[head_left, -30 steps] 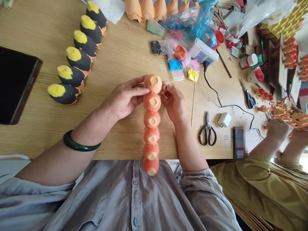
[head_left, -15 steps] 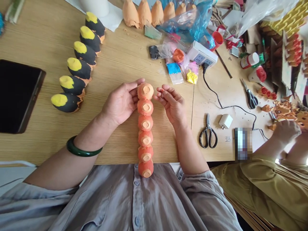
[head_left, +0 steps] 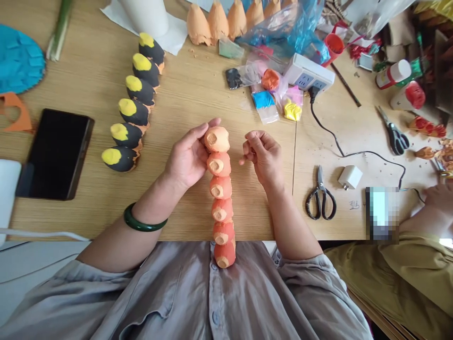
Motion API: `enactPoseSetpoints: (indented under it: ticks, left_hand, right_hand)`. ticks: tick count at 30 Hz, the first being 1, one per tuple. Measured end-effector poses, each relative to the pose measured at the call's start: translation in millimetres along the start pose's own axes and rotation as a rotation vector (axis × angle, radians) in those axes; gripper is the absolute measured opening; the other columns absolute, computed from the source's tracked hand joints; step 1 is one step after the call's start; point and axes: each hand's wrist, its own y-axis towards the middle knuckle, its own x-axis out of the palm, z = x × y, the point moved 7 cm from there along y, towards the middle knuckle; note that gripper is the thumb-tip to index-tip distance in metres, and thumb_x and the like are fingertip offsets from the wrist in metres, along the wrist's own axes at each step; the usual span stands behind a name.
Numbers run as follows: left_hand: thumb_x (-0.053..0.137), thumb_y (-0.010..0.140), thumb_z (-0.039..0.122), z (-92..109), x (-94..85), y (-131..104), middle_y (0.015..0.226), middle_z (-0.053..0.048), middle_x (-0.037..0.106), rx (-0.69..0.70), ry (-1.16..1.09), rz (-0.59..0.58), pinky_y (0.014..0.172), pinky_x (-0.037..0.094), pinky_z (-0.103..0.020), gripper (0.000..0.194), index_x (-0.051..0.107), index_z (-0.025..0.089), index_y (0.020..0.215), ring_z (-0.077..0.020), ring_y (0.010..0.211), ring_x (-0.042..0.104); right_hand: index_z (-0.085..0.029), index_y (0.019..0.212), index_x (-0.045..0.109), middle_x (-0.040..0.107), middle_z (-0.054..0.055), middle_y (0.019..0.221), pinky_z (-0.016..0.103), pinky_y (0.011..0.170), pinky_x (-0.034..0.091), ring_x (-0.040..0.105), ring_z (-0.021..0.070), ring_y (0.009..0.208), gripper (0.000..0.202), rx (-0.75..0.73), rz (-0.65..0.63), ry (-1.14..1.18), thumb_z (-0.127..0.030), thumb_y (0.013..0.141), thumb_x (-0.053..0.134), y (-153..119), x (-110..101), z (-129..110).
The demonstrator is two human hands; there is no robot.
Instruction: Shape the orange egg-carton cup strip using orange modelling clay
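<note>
A strip of egg-carton cups [head_left: 221, 190] runs from my left hand down to the front of my shirt. Its cups are coated orange-red with bare paler tips, while the top cup looks paler. My left hand [head_left: 188, 156] supports the upper end, with the thumb and fingers around its left side. To the right and apart from the strip, my right hand [head_left: 264, 158] has thumb and forefinger pinched together. Whatever may lie in that pinch is too small to name. Beyond my left hand stands a row of black cups with yellow tips [head_left: 128, 108].
A black tablet [head_left: 56, 153] lies at left, near a blue disc [head_left: 21, 59]. Small bags of coloured clay [head_left: 271, 80] and a power strip [head_left: 309, 73] sit beyond my right hand. Black-handled scissors [head_left: 320, 198] lie at right, near a co-worker's arm [head_left: 430, 208]. Uncoated cups [head_left: 217, 23] stand at the back.
The strip has turned slightly, its tips now facing more to the left. My right hand has drawn a little away from it, and the camera view has shifted left.
</note>
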Motion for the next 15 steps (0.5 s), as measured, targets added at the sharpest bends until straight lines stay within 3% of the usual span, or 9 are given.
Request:
enactPoseSetpoints:
  ticks: [3, 9, 12, 15]
  left_hand:
    - [0.097, 0.096, 0.053, -0.2, 0.9, -0.9, 0.116, -0.001, 0.092, -0.019, -0.022, -0.005, 0.095, 0.073, -0.047, 0.023, 0.092, 0.036, 0.111, -0.0422, 0.134, 0.083]
    - [0.096, 0.094, 0.051, -1.0, -3.8, 1.7, 0.123, 0.0, 0.092, -0.006, 0.029, 0.002, 0.101, 0.072, -0.049, 0.024, 0.093, 0.037, 0.114, -0.0418, 0.138, 0.081]
    - [0.096, 0.092, 0.054, -0.5, -7.1, 3.0, 0.129, -0.002, 0.091, 0.015, 0.105, 0.011, 0.106, 0.07, -0.053, 0.029, 0.093, 0.039, 0.116, -0.0438, 0.146, 0.077]
    - [0.092, 0.093, 0.06, 1.2, -9.5, 3.9, 0.133, -0.002, 0.09, 0.043, 0.184, 0.017, 0.11, 0.069, -0.057, 0.032, 0.093, 0.039, 0.116, -0.0459, 0.152, 0.073]
  right_hand:
    - [-0.024, 0.085, 0.072, 0.061, -0.008, 0.065, 0.023, 0.05, 0.059, 0.047, 0.0084, 0.054, 0.062, -0.014, -0.02, -0.019, -0.076, 0.081, 0.107, -0.4, 2.1, -0.7]
    - [-0.025, 0.102, 0.083, 0.069, -0.007, 0.076, 0.023, 0.061, 0.066, 0.056, 0.0097, 0.064, 0.068, -0.035, -0.007, -0.006, -0.073, 0.066, 0.116, -0.2, 1.9, -1.4]
    - [-0.025, 0.1, 0.082, 0.072, -0.005, 0.081, 0.025, 0.066, 0.068, 0.06, 0.0104, 0.066, 0.064, 0.0, -0.012, -0.042, -0.075, 0.073, 0.112, -1.8, 2.5, -0.5]
    - [-0.024, 0.09, 0.076, 0.065, -0.005, 0.073, 0.024, 0.057, 0.062, 0.056, 0.0104, 0.061, 0.06, 0.058, -0.026, -0.112, -0.078, 0.088, 0.101, -3.7, 3.2, 2.5]
